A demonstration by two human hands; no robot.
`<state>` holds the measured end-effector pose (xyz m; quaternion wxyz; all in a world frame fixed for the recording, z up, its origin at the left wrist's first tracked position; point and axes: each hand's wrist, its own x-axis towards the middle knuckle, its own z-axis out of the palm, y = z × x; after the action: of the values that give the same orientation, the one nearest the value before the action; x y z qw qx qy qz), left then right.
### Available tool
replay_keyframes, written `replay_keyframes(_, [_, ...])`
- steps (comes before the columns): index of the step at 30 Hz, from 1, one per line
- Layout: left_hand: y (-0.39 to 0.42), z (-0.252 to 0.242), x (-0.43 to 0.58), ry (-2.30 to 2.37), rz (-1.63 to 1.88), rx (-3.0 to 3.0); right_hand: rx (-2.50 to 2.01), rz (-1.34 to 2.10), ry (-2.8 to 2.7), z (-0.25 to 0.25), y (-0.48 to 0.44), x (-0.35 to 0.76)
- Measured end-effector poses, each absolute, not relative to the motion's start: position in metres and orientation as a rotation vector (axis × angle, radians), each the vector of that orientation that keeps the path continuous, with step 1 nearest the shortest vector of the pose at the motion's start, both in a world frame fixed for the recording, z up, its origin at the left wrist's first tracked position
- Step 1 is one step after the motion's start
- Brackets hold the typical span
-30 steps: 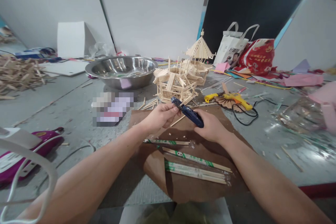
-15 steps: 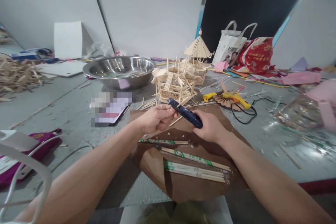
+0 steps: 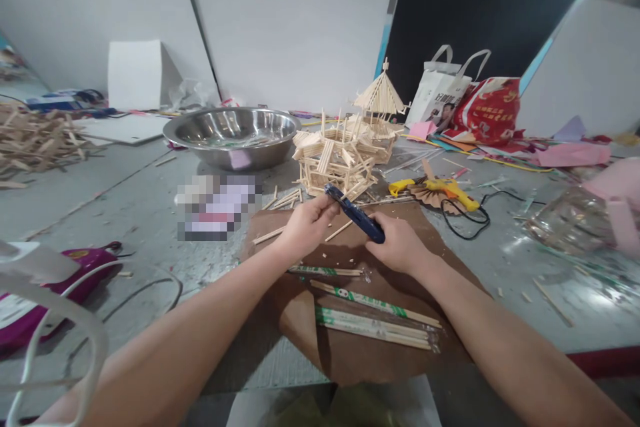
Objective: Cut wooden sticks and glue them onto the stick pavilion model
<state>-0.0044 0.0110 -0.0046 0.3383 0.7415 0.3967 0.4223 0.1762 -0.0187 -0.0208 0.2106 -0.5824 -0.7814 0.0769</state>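
My right hand [image 3: 399, 245] is closed around a dark blue utility knife [image 3: 356, 213], which points up and left. My left hand [image 3: 306, 225] is pinched shut at the knife's tip, holding a thin wooden stick [image 3: 339, 230] that juts out to the right under the knife. Both hands hover over a sheet of brown paper [image 3: 350, 347] littered with small wood chips. Another loose stick [image 3: 269, 235] lies just left of my left hand. Several paper-wrapped chopsticks [image 3: 373, 323] lie on the brown paper close to me.
A model house of wooden sticks [image 3: 345, 153] stands just behind my hands. A steel bowl [image 3: 233, 137] sits back left and a yellow glue gun [image 3: 443, 188] with a black cord to the right. Stick piles, bags, coloured paper and crumpled plastic [image 3: 570, 223] surround them.
Both hands stay together at the knife. A loose stick now shows on the brown paper left of my left hand. The view has shifted slightly.
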Motion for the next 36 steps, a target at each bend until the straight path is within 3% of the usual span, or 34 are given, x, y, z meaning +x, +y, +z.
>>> replay_keyframes(16, [0.016, -0.001, -0.013, 0.695, 0.747, 1.319, -1.484, 0.349, -2.212, -0.018, -0.015, 0.184])
replay_keyframes(36, [0.015, 0.002, -0.017, 0.508, 0.535, 0.999, -1.489, 0.309, -2.259, -0.011, -0.019, 0.184])
